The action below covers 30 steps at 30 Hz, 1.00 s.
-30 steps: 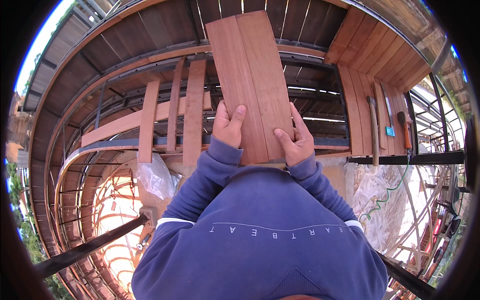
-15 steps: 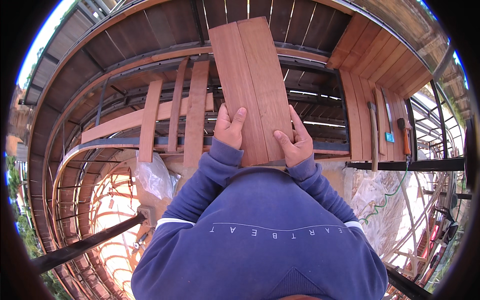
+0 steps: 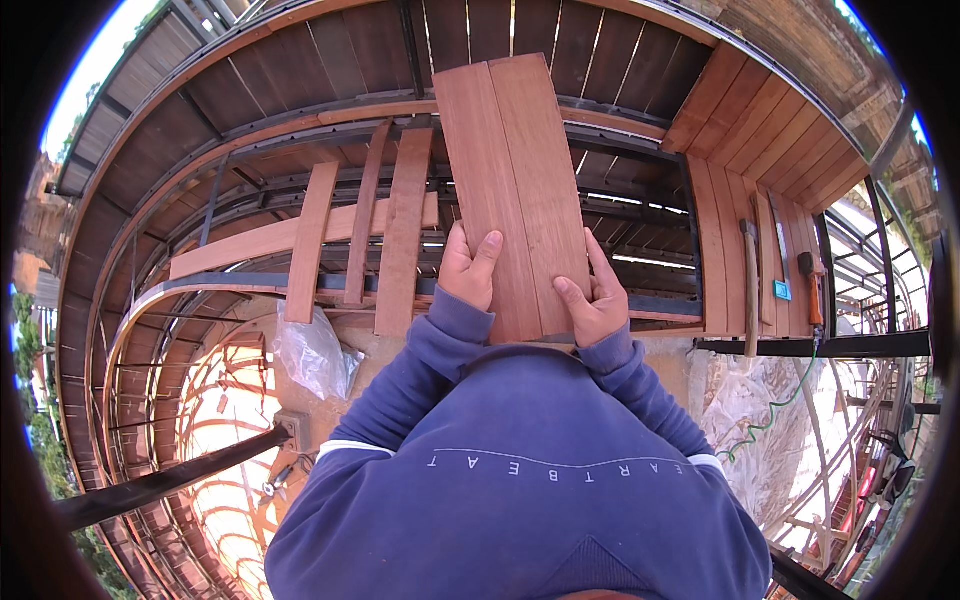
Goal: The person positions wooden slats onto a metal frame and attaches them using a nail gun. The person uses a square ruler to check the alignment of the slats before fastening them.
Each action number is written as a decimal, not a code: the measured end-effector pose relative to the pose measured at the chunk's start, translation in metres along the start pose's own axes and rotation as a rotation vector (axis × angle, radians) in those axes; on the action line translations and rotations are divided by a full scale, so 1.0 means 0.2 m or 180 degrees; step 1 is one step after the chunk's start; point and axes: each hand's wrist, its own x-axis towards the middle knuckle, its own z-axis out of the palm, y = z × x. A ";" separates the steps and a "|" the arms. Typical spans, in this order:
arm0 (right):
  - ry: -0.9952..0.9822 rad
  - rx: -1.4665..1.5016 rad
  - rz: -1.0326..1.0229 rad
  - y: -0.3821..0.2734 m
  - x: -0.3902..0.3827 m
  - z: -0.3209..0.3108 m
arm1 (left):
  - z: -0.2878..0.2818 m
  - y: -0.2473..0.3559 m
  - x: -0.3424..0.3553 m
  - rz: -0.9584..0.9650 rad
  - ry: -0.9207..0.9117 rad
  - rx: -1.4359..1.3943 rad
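Two reddish-brown wooden boards lie edge to edge in front of me, with a thin seam between them. My left hand [image 3: 472,268] grips the outer edge of the left board [image 3: 478,170], its thumb on the upper face. On the other side, my right hand [image 3: 597,302] holds the right board [image 3: 540,170] by its outer edge, thumb also on top. The fingers beneath are hidden by the wood. The boards' near ends reach almost to my sweatshirt, and their far ends extend over the bench frame.
Several loose planks [image 3: 405,230] rest across the dark metal frame [image 3: 640,278] at left. Fitted slats [image 3: 715,240] at right carry a hammer [image 3: 751,285], a blue-ended flat tool [image 3: 781,289] and an orange-handled tool [image 3: 814,290] near a green coiled hose [image 3: 770,415]. Clear plastic [image 3: 310,355] lies below.
The two boards and both hands have come slightly closer to me, while the whole view has shifted a little. My grip on the boards looks the same.
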 end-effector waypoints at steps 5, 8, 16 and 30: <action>0.0019 -0.0100 0.0061 0.00 -0.01 0.00 | 0.00 0.00 -0.01 -0.0034 -0.0005 0.0034; 0.0033 0.0022 0.0022 0.00 -0.02 0.00 | -0.01 -0.02 -0.01 0.0029 0.0024 0.0061; 0.0064 -0.0046 0.0018 0.00 -0.03 -0.01 | 0.01 0.00 -0.01 -0.0059 -0.0021 0.0067; 0.0191 -0.0252 0.0144 0.14 -0.05 -0.10 | -0.43 0.21 0.09 -0.0070 0.0407 0.1519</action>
